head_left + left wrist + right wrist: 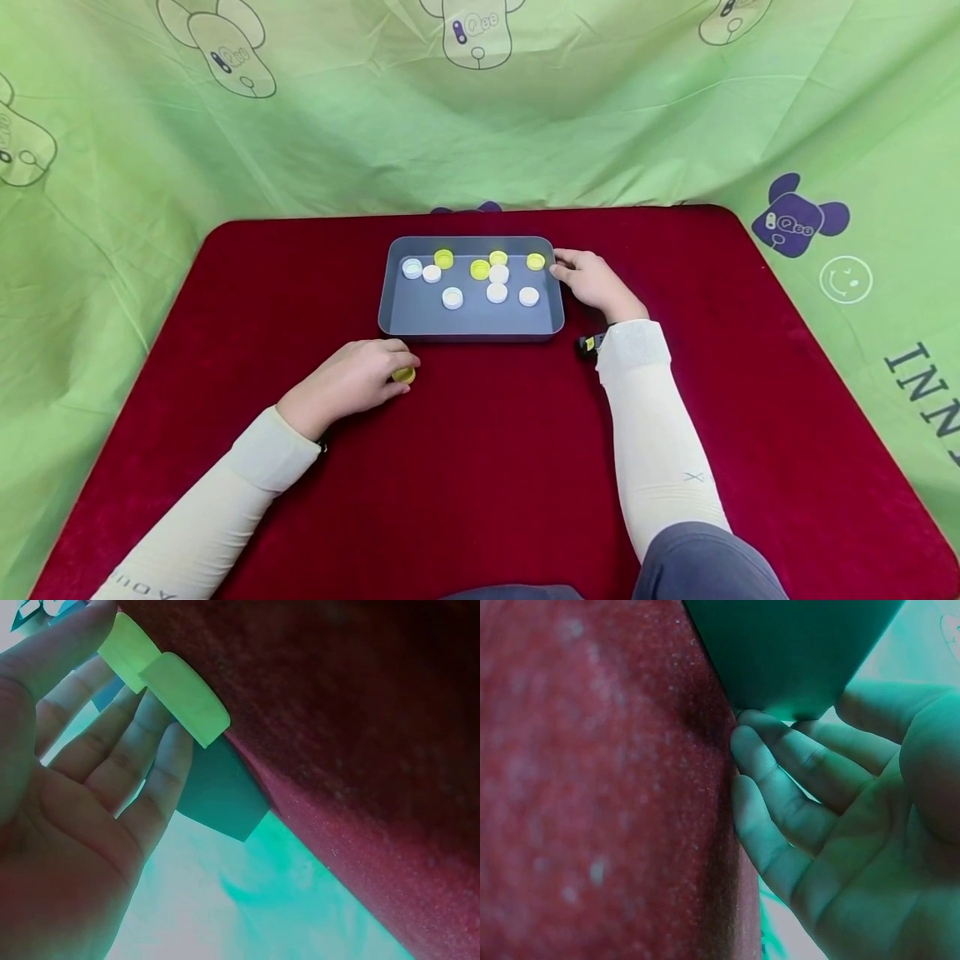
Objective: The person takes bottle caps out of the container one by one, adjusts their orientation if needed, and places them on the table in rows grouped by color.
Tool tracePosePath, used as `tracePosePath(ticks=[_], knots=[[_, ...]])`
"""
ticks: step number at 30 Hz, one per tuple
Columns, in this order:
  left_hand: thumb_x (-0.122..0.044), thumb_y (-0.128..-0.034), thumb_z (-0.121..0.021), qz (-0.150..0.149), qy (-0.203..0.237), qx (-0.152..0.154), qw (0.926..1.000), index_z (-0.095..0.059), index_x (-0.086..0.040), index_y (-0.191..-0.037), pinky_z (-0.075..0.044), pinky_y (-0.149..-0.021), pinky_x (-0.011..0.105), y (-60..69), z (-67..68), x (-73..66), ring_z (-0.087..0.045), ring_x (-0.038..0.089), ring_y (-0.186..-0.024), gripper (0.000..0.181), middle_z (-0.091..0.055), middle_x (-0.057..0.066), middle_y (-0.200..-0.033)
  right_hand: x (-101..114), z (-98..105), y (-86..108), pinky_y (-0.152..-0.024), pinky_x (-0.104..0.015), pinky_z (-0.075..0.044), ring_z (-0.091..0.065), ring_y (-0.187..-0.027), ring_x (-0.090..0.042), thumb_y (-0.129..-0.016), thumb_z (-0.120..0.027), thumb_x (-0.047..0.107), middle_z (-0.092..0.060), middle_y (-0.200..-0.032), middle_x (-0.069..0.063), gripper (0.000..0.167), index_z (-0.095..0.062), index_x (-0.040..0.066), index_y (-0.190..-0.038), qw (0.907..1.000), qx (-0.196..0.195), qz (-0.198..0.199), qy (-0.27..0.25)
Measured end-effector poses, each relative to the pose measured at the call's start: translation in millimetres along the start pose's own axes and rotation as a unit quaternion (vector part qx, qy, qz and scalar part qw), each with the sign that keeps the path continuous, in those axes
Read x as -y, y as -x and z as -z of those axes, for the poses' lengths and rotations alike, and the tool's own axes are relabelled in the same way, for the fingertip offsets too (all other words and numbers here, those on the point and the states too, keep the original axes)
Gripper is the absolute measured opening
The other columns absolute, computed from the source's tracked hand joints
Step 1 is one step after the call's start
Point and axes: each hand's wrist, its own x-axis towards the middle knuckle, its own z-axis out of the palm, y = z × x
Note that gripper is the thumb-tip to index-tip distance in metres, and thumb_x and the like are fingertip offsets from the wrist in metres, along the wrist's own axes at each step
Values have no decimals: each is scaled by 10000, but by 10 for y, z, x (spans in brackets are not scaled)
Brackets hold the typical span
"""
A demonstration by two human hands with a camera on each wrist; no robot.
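Observation:
A shallow grey tray (420, 321) stands on the table with several bottle caps inside, among them a yellow cap (444, 259) and a white cap (528, 297). In front of its left corner, my left hand (360, 375) pinches a yellow bottle cap (403, 375) between thumb and fingers at the tabletop. The left wrist view shows two yellow caps, one overlapping the other, a nearer cap (187, 697) and a farther cap (129, 649). My right hand (596, 283) touches the tray's right side, fingers fairly straight along the outer wall (795, 652) and thumb at the rim.
A dark red cloth (480, 467) covers the table. Green printed fabric (585, 142) hangs behind and along both sides. Beside the right cuff sits a small black device (587, 346).

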Motion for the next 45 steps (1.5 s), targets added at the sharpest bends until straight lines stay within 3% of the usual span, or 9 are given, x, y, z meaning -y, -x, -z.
tracePosePath(ticks=[14,24,45], knots=[[-167,-806,-795,88,11,118,9999,-726,-112,-1062,-521,-739,329,0,1,-2,-599,135,-838,271,-635,-11,-977,-11,-18,-11,-1111,-461,-269,-342,-1379,-288,-1010,-509,237,-423,-1473,-148,514,-408,40,-1474,9998,-174,86,-30],[-169,-784,-815,-47,-47,50,10000,-720,-106,-1069,-522,-751,342,-6,16,1,-602,144,-857,306,-631,-9,-989,-21,-26,-2,-1113,-461,-263,-332,-1386,-283,-1009,-509,240,-415,-1481,-146,517,-405,45,-1477,9997,-223,69,-25],[-196,-793,-795,-379,-362,-143,9985,-730,-101,-1038,-501,-687,346,-126,277,-24,-587,133,-731,270,-624,-23,-881,-7,-12,4,-1097,-468,-291,-367,-1359,-289,-1014,-507,235,-429,-1466,-150,511,-405,38,-1475,9999,-98,89,5]])
